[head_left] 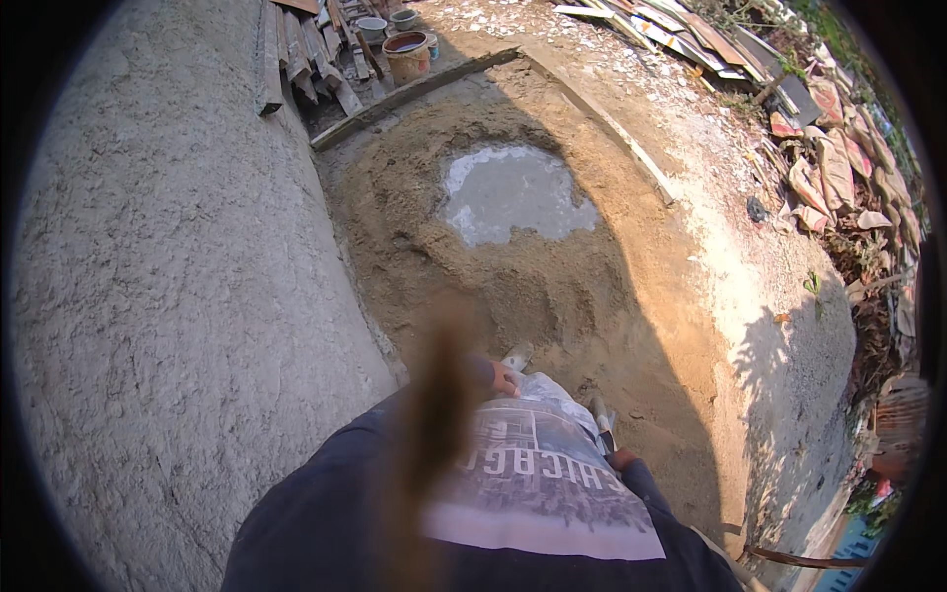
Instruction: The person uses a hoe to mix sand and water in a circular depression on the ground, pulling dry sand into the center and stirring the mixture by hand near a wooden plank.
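1. I am seeing a long tool handle (434, 434) running blurred up the middle of the view, close to the camera, in front of the shirt; I cannot tell where its lower end sits.
2. My left hand (504, 379) is showing just above the shirt's edge, fingers curled, beside the handle; whether it is gripping the handle I cannot tell.
3. My right hand (621, 458) is peeking out lower at the right, mostly hidden by the sleeve; its grip I cannot tell.
4. Ahead, the sand mound (473, 266) is lying ringed around a pool of grey water (513, 192).
5. A rough plastered wall (178, 296) is rising on my left; buckets (406, 54) are standing beyond the mound.
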`<state>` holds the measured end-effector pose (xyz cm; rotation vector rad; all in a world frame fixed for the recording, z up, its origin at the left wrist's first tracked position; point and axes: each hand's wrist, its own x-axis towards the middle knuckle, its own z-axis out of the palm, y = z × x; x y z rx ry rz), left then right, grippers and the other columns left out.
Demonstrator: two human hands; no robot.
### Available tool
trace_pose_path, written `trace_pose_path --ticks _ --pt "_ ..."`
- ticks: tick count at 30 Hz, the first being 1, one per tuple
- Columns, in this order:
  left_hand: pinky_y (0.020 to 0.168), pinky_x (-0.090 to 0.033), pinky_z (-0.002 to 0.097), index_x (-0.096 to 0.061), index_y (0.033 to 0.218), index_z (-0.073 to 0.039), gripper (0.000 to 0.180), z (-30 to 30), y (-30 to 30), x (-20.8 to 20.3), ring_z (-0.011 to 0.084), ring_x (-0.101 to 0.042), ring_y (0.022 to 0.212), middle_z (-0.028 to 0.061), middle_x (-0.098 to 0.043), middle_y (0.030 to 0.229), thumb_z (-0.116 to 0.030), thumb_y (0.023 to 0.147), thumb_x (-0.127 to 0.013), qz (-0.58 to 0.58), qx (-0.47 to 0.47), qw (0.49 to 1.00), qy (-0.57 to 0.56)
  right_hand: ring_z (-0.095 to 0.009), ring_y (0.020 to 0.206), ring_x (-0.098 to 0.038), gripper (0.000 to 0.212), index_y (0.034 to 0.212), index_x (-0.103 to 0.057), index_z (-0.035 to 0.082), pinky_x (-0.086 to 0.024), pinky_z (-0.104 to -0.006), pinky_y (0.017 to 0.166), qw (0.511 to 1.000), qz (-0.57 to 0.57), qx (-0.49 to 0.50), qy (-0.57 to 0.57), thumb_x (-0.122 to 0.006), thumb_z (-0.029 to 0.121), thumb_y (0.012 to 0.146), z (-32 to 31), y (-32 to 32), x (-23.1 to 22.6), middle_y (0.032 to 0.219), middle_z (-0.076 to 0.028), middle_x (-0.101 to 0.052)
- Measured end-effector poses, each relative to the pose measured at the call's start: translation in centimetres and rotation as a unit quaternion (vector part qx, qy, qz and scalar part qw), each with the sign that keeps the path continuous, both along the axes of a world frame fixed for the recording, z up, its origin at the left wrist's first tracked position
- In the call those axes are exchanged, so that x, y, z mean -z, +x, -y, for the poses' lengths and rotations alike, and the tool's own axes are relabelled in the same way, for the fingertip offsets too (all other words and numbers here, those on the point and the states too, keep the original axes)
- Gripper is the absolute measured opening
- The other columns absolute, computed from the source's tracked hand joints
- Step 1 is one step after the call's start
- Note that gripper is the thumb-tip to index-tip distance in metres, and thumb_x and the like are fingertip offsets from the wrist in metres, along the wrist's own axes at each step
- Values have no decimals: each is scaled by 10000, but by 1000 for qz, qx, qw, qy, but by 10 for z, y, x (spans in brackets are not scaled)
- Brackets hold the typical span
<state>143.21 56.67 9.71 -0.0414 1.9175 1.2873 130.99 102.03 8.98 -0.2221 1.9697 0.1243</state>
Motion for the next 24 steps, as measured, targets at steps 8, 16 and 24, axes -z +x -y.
trace_pose_path --ticks 8,16,24 --pt "844 -500 398 -722 1055 -88 449 -50 386 234 284 -670 946 146 -713 1032 -469 921 -525 174 -363 894 -194 -237 717 -689 434 817 -746 49 -530 -394 679 994 5 -105 -4 -727 475 738 8 30 -7 747 -120 -707" --pt "616 -547 435 -642 1146 -82 359 -78 445 232 261 -675 786 72 -683 1123 -353 923 -566 370 -565 737 -42 -266 739 -698 495 863 -732 -1 -529 -390 694 985 -107 -132 -16 -730 474 726 -29 -15 33 784 -174 -709" --pt "700 -536 371 -680 1002 -66 313 -88 265 160 219 -669 794 90 -704 964 -342 864 -631 120 -538 832 -71 -275 793 -705 492 946 -707 -36 -536 -411 743 995 19 -96 -28 -731 426 780 37 -39 0 833 -168 -714"
